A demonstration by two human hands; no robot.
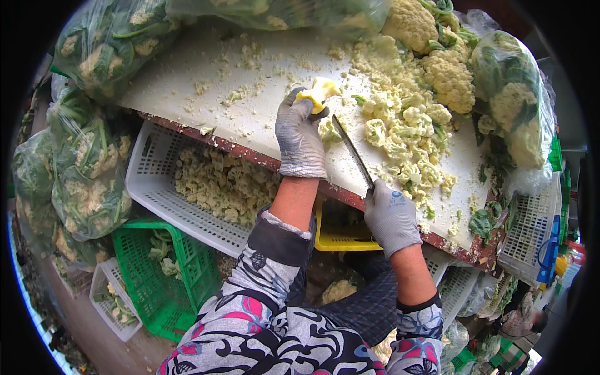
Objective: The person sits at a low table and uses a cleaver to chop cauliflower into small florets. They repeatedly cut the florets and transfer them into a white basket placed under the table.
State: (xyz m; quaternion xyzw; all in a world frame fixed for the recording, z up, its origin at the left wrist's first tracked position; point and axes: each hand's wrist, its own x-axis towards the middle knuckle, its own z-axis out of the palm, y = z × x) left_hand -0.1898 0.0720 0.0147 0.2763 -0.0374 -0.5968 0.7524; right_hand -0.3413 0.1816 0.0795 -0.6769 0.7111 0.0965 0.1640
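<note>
In my gloved left hand (300, 133) is a trimmed cauliflower core (319, 93), pale with yellow cut faces, raised above the white tabletop (243, 122). My right hand (393, 211), also gloved, grips the handle of a long-bladed knife (352, 152). Its blade points up and left, with the tip just below the core and apart from it. Cut cauliflower florets (408, 136) lie heaped to the right of the blade. A small floret piece (329, 132) rests beside my left wrist. My left fingertips are partly hidden behind the core.
Whole cauliflower heads (447, 77) and a plastic bag of cauliflower (508, 98) border the table at right. More bagged cauliflower (89, 178) stands at left. Under the edge sit a white crate (197, 218) of florets, a green crate (154, 281) and a yellow crate (347, 244).
</note>
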